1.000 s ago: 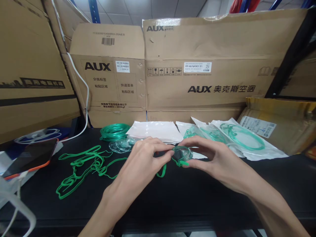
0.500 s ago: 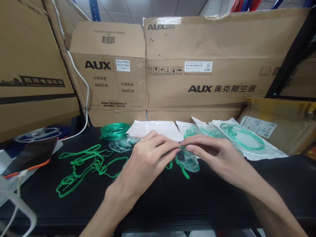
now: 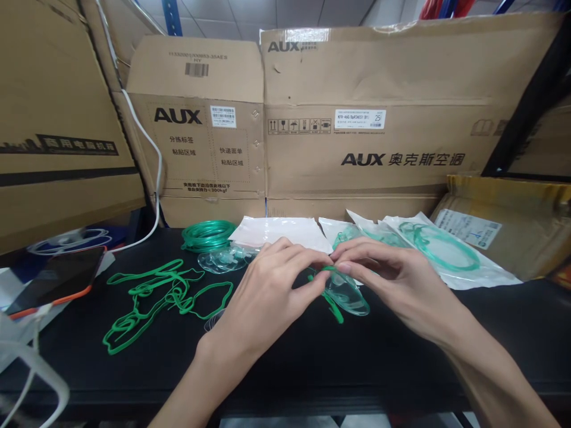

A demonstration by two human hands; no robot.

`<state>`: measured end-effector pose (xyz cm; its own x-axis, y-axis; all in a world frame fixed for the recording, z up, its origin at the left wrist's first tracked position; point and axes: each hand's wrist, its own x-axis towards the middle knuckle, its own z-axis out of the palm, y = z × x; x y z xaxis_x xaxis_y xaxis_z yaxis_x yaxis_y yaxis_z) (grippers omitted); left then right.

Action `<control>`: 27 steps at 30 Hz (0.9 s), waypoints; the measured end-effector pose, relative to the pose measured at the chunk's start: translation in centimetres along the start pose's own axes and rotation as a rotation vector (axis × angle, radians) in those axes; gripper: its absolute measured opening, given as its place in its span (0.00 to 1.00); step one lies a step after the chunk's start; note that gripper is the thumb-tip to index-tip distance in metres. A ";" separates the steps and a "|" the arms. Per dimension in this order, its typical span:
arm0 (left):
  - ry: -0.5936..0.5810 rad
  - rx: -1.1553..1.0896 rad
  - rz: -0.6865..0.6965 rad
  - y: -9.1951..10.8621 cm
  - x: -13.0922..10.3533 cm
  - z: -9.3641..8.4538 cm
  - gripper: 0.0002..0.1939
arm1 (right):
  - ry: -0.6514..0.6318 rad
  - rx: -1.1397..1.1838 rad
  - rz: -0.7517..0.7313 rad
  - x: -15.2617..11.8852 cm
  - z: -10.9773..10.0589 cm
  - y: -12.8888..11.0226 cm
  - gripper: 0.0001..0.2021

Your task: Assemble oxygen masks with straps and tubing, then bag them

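Observation:
A clear plastic oxygen mask (image 3: 354, 299) hangs below my fingertips at the middle of the black tabletop. My left hand (image 3: 267, 294) pinches a green elastic strap (image 3: 332, 309) close to the mask's edge; part of the strap dangles below. With thumb and fingers closed, my right hand (image 3: 397, 282) grips the mask's edge where the strap meets it. The fingers hide the exact joining point. Left of my left hand lies a tangle of green elastic straps (image 3: 173, 292). Behind that hand is another clear mask (image 3: 223, 260), beside a coil of green tubing (image 3: 209, 235).
A white pouch (image 3: 283, 232) lies behind my hands. Several pouches with green tubing (image 3: 446, 248) lie at the back right. An orange-edged phone (image 3: 60, 278) and white cables are at the left. Cardboard boxes (image 3: 303, 172) wall off the back and sides.
Green strap now shows between my fingertips, where it was hidden before. The mask has shifted slightly right and more of it shows. My left thumb has separated from its index finger.

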<state>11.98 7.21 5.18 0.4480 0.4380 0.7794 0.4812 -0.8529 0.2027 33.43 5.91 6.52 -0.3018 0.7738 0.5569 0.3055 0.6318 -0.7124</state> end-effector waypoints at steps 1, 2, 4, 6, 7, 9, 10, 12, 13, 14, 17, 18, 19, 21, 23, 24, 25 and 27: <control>-0.010 -0.035 -0.033 0.1 0.0 -0.1 0.06 | -0.002 0.007 0.002 0.0 0.0 -0.1 0.04; -0.023 -0.071 -0.065 0.1 0.0 -0.1 0.07 | -0.003 0.011 0.001 -0.1 -0.1 -0.2 0.04; -0.050 -0.136 -0.123 0.1 0.0 -0.3 0.08 | -0.007 0.008 0.003 -0.2 -0.2 -0.3 0.06; -0.080 -0.180 -0.167 0.0 0.1 -0.4 0.10 | -0.011 -0.003 0.006 -0.2 -0.3 -0.4 0.06; -0.093 -0.193 -0.185 0.0 0.2 -0.5 0.10 | -0.013 -0.011 0.008 -0.2 -0.3 -0.4 0.06; -0.116 -0.206 -0.220 -0.1 0.3 -0.6 0.11 | -0.014 -0.023 0.016 -0.2 -0.3 -0.4 0.06; -0.126 -0.210 -0.235 -0.1 0.3 -0.6 0.11 | -0.015 -0.026 0.019 -0.2 -0.3 -0.4 0.06; -0.140 -0.217 -0.255 -0.1 0.3 -0.6 0.12 | -0.012 -0.028 0.023 -0.2 -0.2 -0.4 0.05; -0.144 -0.221 -0.264 -0.1 0.3 -0.6 0.12 | -0.007 -0.029 0.021 -0.1 -0.1 -0.4 0.05; -0.148 -0.225 -0.271 0.0 0.2 -0.5 0.12 | 0.000 -0.032 0.015 -0.1 0.0 -0.5 0.05; -0.148 -0.229 -0.284 0.0 0.1 -0.4 0.12 | 0.039 -0.050 -0.001 -0.1 0.3 -0.5 0.05; -0.145 -0.230 -0.286 0.0 0.1 -0.4 0.11 | 0.056 -0.058 -0.005 -0.2 0.4 -0.5 0.05; -0.143 -0.234 -0.288 0.0 0.1 -0.4 0.11 | 0.069 -0.065 -0.007 -0.2 0.4 -0.5 0.05; -0.147 -0.260 -0.298 0.1 0.2 -0.4 0.12 | 0.086 -0.073 -0.009 -0.3 0.4 -0.5 0.05; -0.159 -0.304 -0.312 0.1 0.3 -0.4 0.10 | 0.093 -0.079 -0.014 -0.3 0.4 -0.4 0.05; -0.161 -0.325 -0.313 0.1 0.4 -0.4 0.09 | 0.095 -0.082 -0.015 -0.3 0.4 -0.4 0.05; -0.160 -0.341 -0.311 0.1 0.4 -0.4 0.09 | 0.096 -0.082 -0.015 -0.3 0.5 -0.4 0.05; -0.152 -0.357 -0.300 0.1 0.5 -0.4 0.11 | 0.092 -0.077 -0.008 -0.3 0.5 -0.5 0.05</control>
<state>11.96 7.29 5.80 0.4467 0.6933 0.5655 0.3294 -0.7151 0.6166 32.90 5.36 6.44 -0.2216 0.7673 0.6018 0.3733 0.6369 -0.6746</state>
